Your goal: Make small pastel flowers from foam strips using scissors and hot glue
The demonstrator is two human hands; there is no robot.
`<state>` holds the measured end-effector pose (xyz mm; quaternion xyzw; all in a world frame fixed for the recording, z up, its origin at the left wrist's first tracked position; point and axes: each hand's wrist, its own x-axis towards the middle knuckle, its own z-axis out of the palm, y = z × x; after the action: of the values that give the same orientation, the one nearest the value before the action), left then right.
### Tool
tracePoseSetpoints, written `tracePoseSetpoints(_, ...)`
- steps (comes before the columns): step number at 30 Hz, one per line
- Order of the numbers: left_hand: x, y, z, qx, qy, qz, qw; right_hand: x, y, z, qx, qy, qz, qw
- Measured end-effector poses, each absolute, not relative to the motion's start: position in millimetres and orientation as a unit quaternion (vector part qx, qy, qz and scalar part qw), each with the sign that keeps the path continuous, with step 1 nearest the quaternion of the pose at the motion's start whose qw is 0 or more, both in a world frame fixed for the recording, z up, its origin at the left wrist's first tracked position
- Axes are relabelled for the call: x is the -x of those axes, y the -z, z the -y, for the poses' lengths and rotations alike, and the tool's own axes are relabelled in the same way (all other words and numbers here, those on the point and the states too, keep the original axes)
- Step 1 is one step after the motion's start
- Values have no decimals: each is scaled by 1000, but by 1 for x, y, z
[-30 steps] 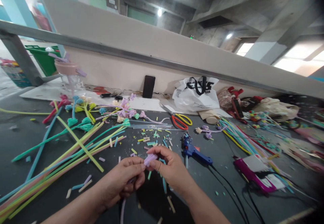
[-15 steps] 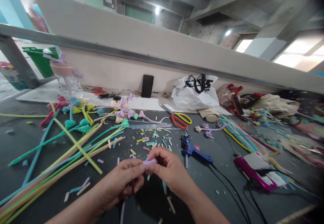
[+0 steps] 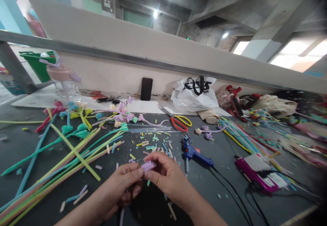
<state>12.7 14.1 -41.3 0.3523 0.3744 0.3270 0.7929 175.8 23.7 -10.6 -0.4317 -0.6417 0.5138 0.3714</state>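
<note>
My left hand [image 3: 125, 181] pinches a small lilac chenille flower [image 3: 148, 166] between thumb and fingers. A thin lilac stem [image 3: 122, 216] hangs below that hand; whether it joins the flower is hidden. Around the flower's other end curl the thumb and fingers of my right hand [image 3: 166, 173], its fingertips at the petals. Short cut pieces of coloured chenille stem [image 3: 153, 147] lie scattered just beyond both hands. Right of them rests a blue hot glue gun [image 3: 195, 154]. Behind it are scissors [image 3: 180, 123] with red and yellow handles.
Long chenille stems [image 3: 74, 158] and finished-looking flowers [image 3: 124, 112] cover the left. On the right lie more stems [image 3: 237, 135] and a magenta-and-white device [image 3: 258, 173] with cords. A phone [image 3: 146, 89], a white bag [image 3: 195, 95] and a clear cup [image 3: 65, 83] stand along the back.
My right fingers have loosened slightly around the lilac flower, so more of it shows. The view has shifted a little.
</note>
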Motion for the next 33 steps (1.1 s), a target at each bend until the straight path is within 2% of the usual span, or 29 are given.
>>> tracePoseSetpoints(3, -12, 42, -14, -350, -330, -359, 800, -179, 11, -25, 408, -572, 606, 372)
tracePoseSetpoints(6, -11, 41, -15, -342, -334, -358, 802, -180, 9, -26, 421, -577, 581, 390)
tracePoseSetpoints(14, -8, 37, -12, -332, -341, -338, 812, -187, 15, -28, 509, -439, 572, 471)
tracePoseSetpoints(17, -5, 37, -10, -321, -332, -306, 832, -194, 22, -29, 528, -407, 574, 476)
tracePoseSetpoints(21, -2, 37, -8, -317, -313, -268, 854, -194, 25, -29, 485, -472, 567, 471)
tracePoseSetpoints(26, -4, 35, -7, -332, -291, -296, 847, -187, 17, -22, 331, -617, 566, 434)
tracePoseSetpoints(33, -10, 39, -9, -322, -309, -333, 830, -192, 10, -21, 315, -606, 613, 397)
